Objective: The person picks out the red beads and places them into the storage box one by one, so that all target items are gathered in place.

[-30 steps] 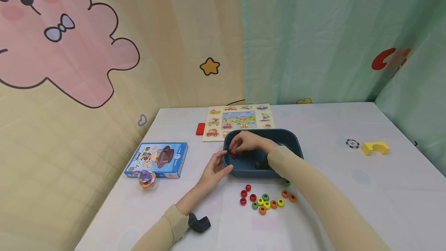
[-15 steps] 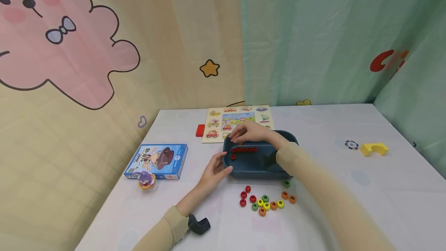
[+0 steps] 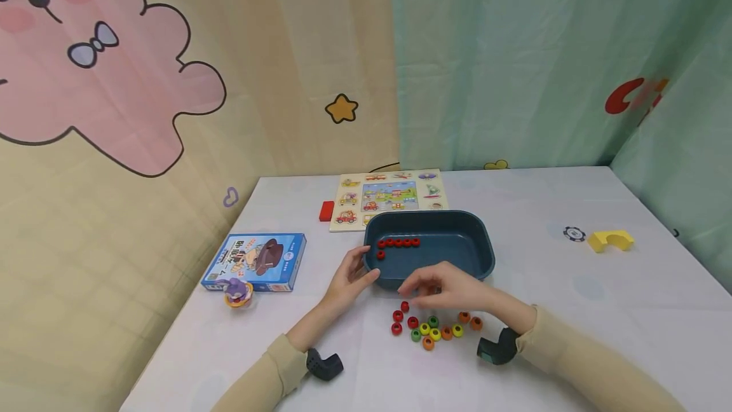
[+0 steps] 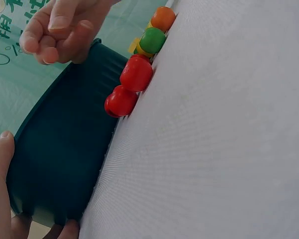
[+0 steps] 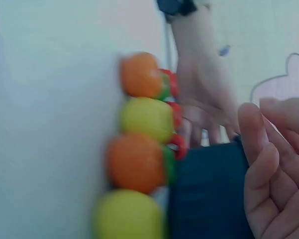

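Observation:
My left hand (image 3: pixel 345 283) holds the left front corner of a dark blue tray (image 3: pixel 486 253), thumb against its front wall and fingers at its left side. Inside it, several red beads (image 3: pixel 398 243) form a row, with one more red bead (image 3: pixel 380 255) in front of the row's left end. My right hand (image 3: pixel 448 288) is in the air at the tray's front edge, fingers loosely bent and nothing between them. Below it on the table lie loose red beads (image 3: pixel 397 329), green beads (image 3: pixel 416 335), yellow beads (image 3: pixel 435 334) and orange beads (image 3: pixel 428 343). The right wrist view is blurred.
A picture puzzle board (image 3: pixel 349 205) lies behind the tray, beside a red block (image 3: pixel 326 211). To the left are a blue box (image 3: pixel 257 259) and a small purple toy (image 3: pixel 236 291). A yellow arch block (image 3: pixel 610 241) sits on the right.
My right hand has come out of the tray toward me, down over the loose beads. The row of red beads is now uncovered. My left hand stays at the tray corner.

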`<state>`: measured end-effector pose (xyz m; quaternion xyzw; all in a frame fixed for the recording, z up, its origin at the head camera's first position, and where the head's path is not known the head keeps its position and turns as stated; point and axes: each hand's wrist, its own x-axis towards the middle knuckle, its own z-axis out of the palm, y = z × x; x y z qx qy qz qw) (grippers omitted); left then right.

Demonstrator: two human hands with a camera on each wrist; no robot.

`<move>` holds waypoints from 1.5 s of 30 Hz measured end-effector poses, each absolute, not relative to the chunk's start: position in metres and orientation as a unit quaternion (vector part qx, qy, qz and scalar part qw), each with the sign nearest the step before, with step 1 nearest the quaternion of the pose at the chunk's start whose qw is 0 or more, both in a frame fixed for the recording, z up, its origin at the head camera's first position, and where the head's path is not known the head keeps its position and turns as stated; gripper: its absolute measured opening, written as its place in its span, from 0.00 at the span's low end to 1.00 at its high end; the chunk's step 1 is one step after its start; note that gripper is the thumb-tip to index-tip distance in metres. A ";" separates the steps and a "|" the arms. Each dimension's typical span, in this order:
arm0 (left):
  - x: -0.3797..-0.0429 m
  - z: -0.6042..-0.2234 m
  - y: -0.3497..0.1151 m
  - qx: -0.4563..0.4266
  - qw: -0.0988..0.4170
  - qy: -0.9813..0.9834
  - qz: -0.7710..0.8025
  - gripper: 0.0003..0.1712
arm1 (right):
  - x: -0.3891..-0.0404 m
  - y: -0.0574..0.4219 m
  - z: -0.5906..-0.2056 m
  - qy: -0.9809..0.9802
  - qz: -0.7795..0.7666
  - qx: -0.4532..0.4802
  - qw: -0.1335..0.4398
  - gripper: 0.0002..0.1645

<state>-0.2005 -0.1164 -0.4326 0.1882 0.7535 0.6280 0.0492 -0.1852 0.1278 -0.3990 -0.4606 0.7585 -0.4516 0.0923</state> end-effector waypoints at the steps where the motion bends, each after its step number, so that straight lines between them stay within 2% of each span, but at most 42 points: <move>1: -0.201 -0.433 -0.116 0.187 0.049 0.754 0.628 0.34 | -0.182 0.127 -0.405 0.760 -0.449 -0.461 0.089 0.13; 10: -0.201 -0.433 -0.117 0.186 0.051 0.751 0.632 0.34 | -0.173 0.117 -0.439 0.787 -0.415 -0.455 0.046 0.13; 16: -0.201 -0.433 -0.117 0.186 0.049 0.750 0.632 0.34 | -0.176 0.117 -0.451 0.809 -0.414 -0.417 0.011 0.12; 28: -0.200 -0.432 -0.117 0.188 0.053 0.747 0.636 0.34 | -0.178 0.116 -0.459 0.835 -0.401 -0.376 0.019 0.13; 32: -0.201 -0.433 -0.117 0.184 0.053 0.747 0.637 0.34 | -0.177 0.116 -0.457 0.846 -0.392 -0.361 0.021 0.13; 37: -0.200 -0.434 -0.116 0.181 0.053 0.750 0.634 0.34 | -0.170 0.115 -0.450 0.855 -0.384 -0.349 -0.015 0.13; 41: -0.201 -0.434 -0.116 0.187 0.052 0.747 0.636 0.35 | -0.162 0.112 -0.434 0.824 -0.417 -0.381 -0.037 0.13; 45: -0.201 -0.434 -0.117 0.193 0.049 0.747 0.634 0.35 | -0.161 0.111 -0.402 0.780 -0.460 -0.423 -0.048 0.13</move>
